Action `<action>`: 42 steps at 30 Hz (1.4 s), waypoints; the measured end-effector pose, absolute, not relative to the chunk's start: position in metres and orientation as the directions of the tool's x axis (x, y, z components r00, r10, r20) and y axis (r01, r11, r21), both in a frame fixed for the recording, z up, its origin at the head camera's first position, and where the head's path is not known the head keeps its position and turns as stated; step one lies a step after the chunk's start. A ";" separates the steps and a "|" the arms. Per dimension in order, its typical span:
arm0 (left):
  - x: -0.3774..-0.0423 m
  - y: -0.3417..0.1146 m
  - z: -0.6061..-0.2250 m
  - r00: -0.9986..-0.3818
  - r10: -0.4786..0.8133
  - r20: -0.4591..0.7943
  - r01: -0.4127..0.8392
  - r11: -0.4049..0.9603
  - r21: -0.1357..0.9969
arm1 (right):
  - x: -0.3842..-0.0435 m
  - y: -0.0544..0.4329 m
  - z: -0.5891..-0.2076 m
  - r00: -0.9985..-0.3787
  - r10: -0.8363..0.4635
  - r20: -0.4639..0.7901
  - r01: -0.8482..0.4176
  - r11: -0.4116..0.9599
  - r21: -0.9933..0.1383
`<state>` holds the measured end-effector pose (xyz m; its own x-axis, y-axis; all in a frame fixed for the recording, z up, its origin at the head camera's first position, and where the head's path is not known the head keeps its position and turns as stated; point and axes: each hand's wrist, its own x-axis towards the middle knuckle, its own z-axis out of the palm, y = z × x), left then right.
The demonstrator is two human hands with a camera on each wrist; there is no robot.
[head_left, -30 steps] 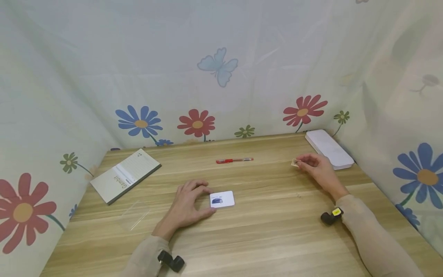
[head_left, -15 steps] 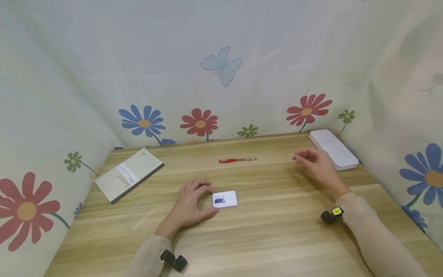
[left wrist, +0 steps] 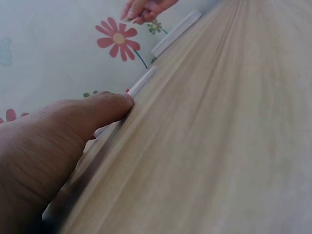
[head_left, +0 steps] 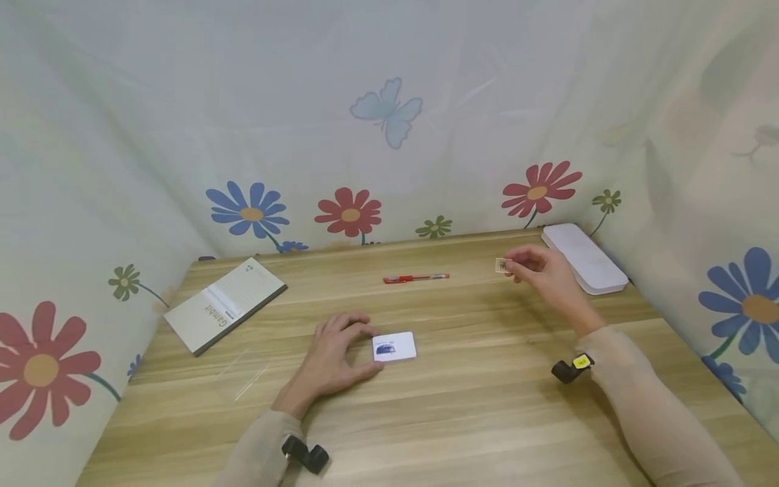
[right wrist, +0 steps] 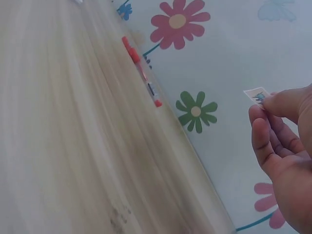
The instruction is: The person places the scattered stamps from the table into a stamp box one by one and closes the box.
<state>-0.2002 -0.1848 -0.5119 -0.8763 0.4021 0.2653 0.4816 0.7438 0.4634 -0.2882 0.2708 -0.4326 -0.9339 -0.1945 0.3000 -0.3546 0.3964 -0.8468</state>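
In the head view my left hand (head_left: 331, 355) rests on the table, its thumb and forefinger gripping the left corners of a thin white rectangular piece (head_left: 394, 345). That piece has rounded corners and a small dark blue picture at its left end. The left wrist view shows the thumb (left wrist: 114, 105) against its edge. My right hand (head_left: 544, 274) is raised above the table at the right, in front of the white case. Between thumb and forefinger it pinches a small sticker (right wrist: 257, 94) with a pale border and a bluish picture.
A red pen (head_left: 416, 278) lies at the back middle. At the left are a notepad (head_left: 225, 304) and a clear plastic sheet (head_left: 240, 375). A long white case (head_left: 584, 258) lies at the back right. Flowered curtains (head_left: 389, 162) enclose the table (head_left: 450, 419).
My right hand has risen and shifted slightly left with the small sticker, which has turned to show its picture. The left hand keeps its place on the white piece. The head view has shifted slightly.
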 end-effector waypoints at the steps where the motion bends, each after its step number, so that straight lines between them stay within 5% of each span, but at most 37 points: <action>1: -0.200 -0.185 -0.512 -0.876 0.402 0.266 0.481 0.744 0.463 | -0.289 0.269 -0.432 -0.934 -0.197 0.297 -0.353 0.388 -0.851; 42: -0.201 -0.185 -0.513 -0.871 0.409 0.273 0.491 0.741 0.458 | -0.289 0.194 -0.431 -0.894 -0.323 0.310 -0.385 0.200 -0.901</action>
<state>-0.2008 -0.1848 -0.5127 -0.8708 0.4085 0.2734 0.4913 0.7410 0.4577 -0.2888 0.1944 -0.4313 -0.8941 -0.3229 0.3103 -0.3849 0.1999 -0.9011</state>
